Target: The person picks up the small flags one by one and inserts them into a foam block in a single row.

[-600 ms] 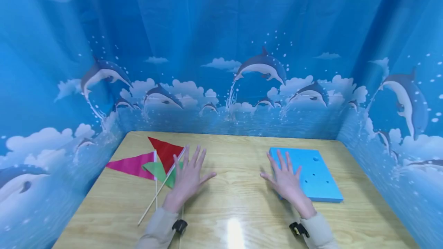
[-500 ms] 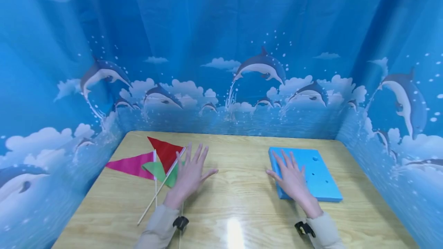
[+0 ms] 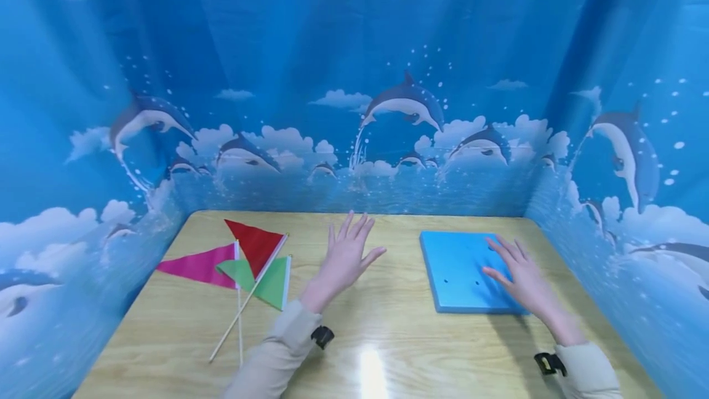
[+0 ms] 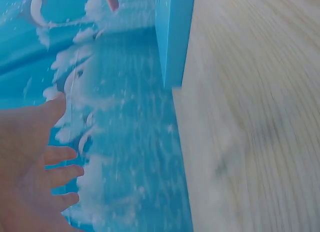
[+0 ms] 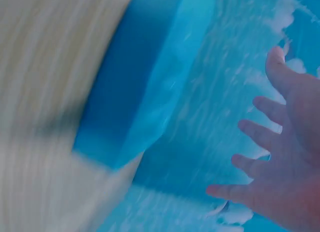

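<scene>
My left hand [image 3: 343, 258], fingers spread, hovers over the middle of the table and holds nothing. To its left lie three pennants on thin sticks: a red one [image 3: 258, 245], a magenta one [image 3: 205, 265] and a green one [image 3: 271, 282], overlapping each other. My right hand [image 3: 520, 276], fingers apart and holding nothing, is over the right part of a flat blue block [image 3: 451, 266] with small holes in its top. In the right wrist view the block's side [image 5: 125, 82] is blurred, with my extended fingers beyond it.
The wooden table [image 3: 376, 319] has a bright glare spot near its front. A blue curtain [image 3: 343, 48] printed with dolphins and clouds stands around its back and sides. Each wrist carries a small black device, such as the one [image 3: 322, 337] on the left sleeve.
Both hands have moved right: the left away from the pennants to the table's middle, the right across the block to its right side. The head view has shifted slightly. Pennants and block stay put.
</scene>
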Available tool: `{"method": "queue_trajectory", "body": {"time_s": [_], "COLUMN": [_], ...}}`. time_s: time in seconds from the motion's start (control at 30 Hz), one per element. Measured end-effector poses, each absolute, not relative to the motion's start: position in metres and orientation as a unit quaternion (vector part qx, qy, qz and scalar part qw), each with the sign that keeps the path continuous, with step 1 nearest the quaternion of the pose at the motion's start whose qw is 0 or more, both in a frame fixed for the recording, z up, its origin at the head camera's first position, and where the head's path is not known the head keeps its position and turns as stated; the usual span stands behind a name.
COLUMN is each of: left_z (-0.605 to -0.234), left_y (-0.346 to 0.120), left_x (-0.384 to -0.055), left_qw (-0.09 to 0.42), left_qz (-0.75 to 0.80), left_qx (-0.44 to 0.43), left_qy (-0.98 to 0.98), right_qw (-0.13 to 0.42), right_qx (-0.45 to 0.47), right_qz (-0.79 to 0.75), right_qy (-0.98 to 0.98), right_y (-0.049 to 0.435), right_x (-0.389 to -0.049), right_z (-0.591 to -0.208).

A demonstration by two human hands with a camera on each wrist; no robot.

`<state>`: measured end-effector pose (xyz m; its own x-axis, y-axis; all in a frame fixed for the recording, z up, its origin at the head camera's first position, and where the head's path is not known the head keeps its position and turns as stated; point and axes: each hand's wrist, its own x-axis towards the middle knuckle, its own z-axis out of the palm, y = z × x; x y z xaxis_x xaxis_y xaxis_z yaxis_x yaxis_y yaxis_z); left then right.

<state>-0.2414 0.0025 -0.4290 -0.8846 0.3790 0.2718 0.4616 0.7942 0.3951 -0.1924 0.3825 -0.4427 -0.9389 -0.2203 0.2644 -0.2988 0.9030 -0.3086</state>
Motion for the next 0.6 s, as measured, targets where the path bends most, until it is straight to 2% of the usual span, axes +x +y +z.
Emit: {"method": "queue_trajectory", "body": {"time_s": [0.27, 0.6], "left_z": [-0.440, -0.474], "left_y": [0.058, 0.113], "left_x": [-0.244, -0.240], "left_qw": [0.056, -0.020], "left_qz": [-0.229, -0.179], "left_qx": [-0.269, -0.325], "left_qy": [-0.934, -0.928], "right_qw": [0.068, -0.029], "right_qx": [0.126, 0.107], "right_qz": [0.134, 0.155], "right_qy": [-0.981, -0.982], "right_y": [0.424, 0.445], "right_x": [-0.183, -0.181], "right_z": [-0.457, -0.477]}}
